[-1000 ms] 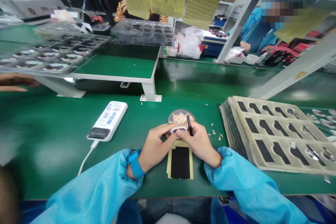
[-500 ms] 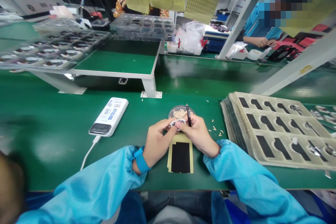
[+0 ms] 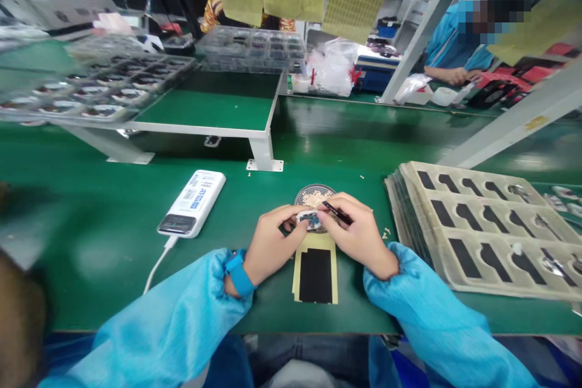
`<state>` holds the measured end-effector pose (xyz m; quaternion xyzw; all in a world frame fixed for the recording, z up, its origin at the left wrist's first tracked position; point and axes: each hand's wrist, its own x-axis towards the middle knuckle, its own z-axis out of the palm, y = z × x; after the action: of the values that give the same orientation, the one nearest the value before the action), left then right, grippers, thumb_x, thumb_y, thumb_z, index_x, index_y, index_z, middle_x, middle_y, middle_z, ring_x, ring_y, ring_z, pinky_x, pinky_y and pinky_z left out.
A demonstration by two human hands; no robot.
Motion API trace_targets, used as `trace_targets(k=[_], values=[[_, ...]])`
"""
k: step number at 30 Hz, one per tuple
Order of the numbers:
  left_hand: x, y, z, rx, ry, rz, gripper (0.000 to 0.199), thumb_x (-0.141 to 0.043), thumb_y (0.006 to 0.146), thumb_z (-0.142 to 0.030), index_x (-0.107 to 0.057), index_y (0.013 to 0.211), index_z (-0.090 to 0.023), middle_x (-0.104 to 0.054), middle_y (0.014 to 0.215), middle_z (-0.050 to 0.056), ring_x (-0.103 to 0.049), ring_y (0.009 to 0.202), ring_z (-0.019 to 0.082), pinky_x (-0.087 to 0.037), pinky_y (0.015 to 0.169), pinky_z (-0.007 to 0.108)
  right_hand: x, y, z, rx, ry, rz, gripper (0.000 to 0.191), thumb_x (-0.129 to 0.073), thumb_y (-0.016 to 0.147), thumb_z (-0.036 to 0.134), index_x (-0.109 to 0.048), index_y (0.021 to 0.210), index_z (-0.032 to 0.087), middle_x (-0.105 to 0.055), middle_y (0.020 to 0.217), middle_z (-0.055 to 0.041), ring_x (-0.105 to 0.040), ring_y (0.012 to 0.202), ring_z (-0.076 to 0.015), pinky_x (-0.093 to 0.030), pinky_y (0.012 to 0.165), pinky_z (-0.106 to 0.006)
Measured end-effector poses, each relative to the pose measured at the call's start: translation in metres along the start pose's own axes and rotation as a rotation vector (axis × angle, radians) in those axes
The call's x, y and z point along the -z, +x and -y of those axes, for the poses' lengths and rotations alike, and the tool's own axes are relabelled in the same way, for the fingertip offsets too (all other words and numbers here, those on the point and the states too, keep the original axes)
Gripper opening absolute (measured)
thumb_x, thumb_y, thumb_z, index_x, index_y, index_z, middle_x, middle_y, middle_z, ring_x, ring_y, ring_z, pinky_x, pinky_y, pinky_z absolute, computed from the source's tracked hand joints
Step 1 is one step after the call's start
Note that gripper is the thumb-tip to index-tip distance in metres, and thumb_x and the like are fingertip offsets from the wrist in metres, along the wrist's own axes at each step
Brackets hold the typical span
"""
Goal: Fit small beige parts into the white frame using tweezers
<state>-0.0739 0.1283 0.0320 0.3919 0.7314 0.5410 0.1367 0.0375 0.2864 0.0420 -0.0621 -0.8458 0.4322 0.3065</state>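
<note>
Between the thumb and fingers of my left hand (image 3: 274,241) is a small white-rimmed housing (image 3: 310,219) with blue and dark parts inside. My right hand (image 3: 359,235) is closed around a slim black tool (image 3: 336,213) with pale lettering; its exact kind is unclear. The right thumb and fingertips meet the housing's right edge, and fingers hide part of it. Just beyond and below the hands sits a round dark dish (image 3: 299,195) of small pale pieces. Nearer to me, a black rectangle on a yellowish backing sheet (image 3: 334,282) lies on the bench.
A white power bank (image 3: 194,200) with a cable lies to the left. Stacked trays (image 3: 454,200) of black strips and metal parts stand at right. A raised shelf (image 3: 204,100) holds clear trays (image 3: 102,88). Across the bench, a co-worker's hands (image 3: 457,76) are visible.
The black tool has tipped from nearly upright to a low slant as my right hand turned. More of the housing's blue inside shows. The view has shifted slightly.
</note>
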Motion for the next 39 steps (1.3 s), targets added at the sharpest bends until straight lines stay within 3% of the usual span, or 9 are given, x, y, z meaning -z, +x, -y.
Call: trace_targets(k=[4, 11, 16, 22, 30, 35, 39], values=[[0.001, -0.001, 0.002, -0.063, 0.063, 0.044, 0.030, -0.062, 0.089, -0.013, -0.076, 0.112, -0.027, -0.072, 0.096, -0.002, -0.057, 0.076, 0.011, -0.046, 0.070, 0.022, 0.000, 0.000, 0.001, 0.024, 0.011, -0.051, 0.007, -0.064, 0.093, 0.016, -0.070, 0.092, 0.020, -0.068, 0.089, -0.0044, -0.064, 0.083, -0.0183, -0.052, 0.075, -0.032], [0.003, -0.002, 0.006, -0.063, 0.098, 0.051, 0.025, -0.062, 0.091, -0.016, -0.075, 0.111, -0.024, -0.073, 0.103, 0.000, -0.060, 0.083, 0.012, -0.047, 0.074, 0.023, -0.002, -0.003, 0.000, 0.108, 0.001, 0.058, 0.005, -0.070, 0.089, 0.015, -0.070, 0.091, 0.019, -0.065, 0.086, -0.0037, -0.063, 0.082, -0.0174, -0.051, 0.073, -0.030], [0.003, -0.001, 0.006, -0.070, 0.111, 0.054, 0.027, -0.062, 0.089, -0.015, -0.075, 0.111, -0.025, -0.072, 0.098, -0.001, -0.059, 0.078, 0.011, -0.047, 0.071, 0.022, -0.004, -0.004, -0.004, 0.139, 0.002, 0.044, 0.007, -0.070, 0.089, 0.014, -0.070, 0.092, 0.020, -0.066, 0.089, -0.0044, -0.063, 0.083, -0.0174, -0.052, 0.074, -0.030], [0.003, -0.001, 0.006, -0.077, 0.121, 0.065, 0.027, -0.061, 0.089, -0.015, -0.075, 0.110, -0.024, -0.073, 0.102, 0.000, -0.063, 0.090, 0.012, -0.048, 0.077, 0.022, -0.005, -0.007, -0.007, 0.130, 0.038, 0.091, 0.012, -0.073, 0.089, 0.017, -0.072, 0.100, 0.021, -0.065, 0.091, -0.0042, -0.063, 0.085, -0.0173, -0.052, 0.074, -0.030], [0.004, 0.000, 0.008, -0.066, 0.129, 0.089, 0.027, -0.060, 0.090, -0.016, -0.075, 0.111, -0.024, -0.072, 0.097, 0.000, -0.060, 0.081, 0.012, -0.047, 0.072, 0.023, -0.007, -0.009, -0.009, 0.131, -0.008, 0.120, 0.011, -0.066, 0.094, 0.017, -0.070, 0.103, 0.022, -0.065, 0.095, -0.0044, -0.064, 0.089, -0.0179, -0.052, 0.077, -0.031], [0.003, 0.004, 0.010, 0.060, 0.021, 0.109, 0.024, -0.061, 0.089, -0.022, -0.076, 0.108, -0.022, -0.073, 0.094, 0.000, -0.059, 0.073, 0.012, -0.046, 0.067, 0.023, -0.005, -0.008, -0.010, 0.090, -0.042, 0.197, 0.006, -0.063, 0.097, 0.021, -0.065, 0.103, 0.021, -0.064, 0.096, -0.0047, -0.063, 0.090, -0.0186, -0.050, 0.078, -0.032], [0.005, 0.007, 0.009, 0.155, -0.098, 0.105, 0.023, -0.062, 0.087, -0.028, -0.076, 0.103, -0.017, -0.075, 0.091, 0.003, -0.062, 0.073, 0.014, -0.049, 0.068, 0.025, -0.002, -0.005, -0.014, 0.007, -0.056, 0.070, 0.006, -0.061, 0.099, 0.025, -0.063, 0.095, 0.021, -0.063, 0.093, -0.0043, -0.061, 0.089, -0.0192, -0.049, 0.078, -0.032]])
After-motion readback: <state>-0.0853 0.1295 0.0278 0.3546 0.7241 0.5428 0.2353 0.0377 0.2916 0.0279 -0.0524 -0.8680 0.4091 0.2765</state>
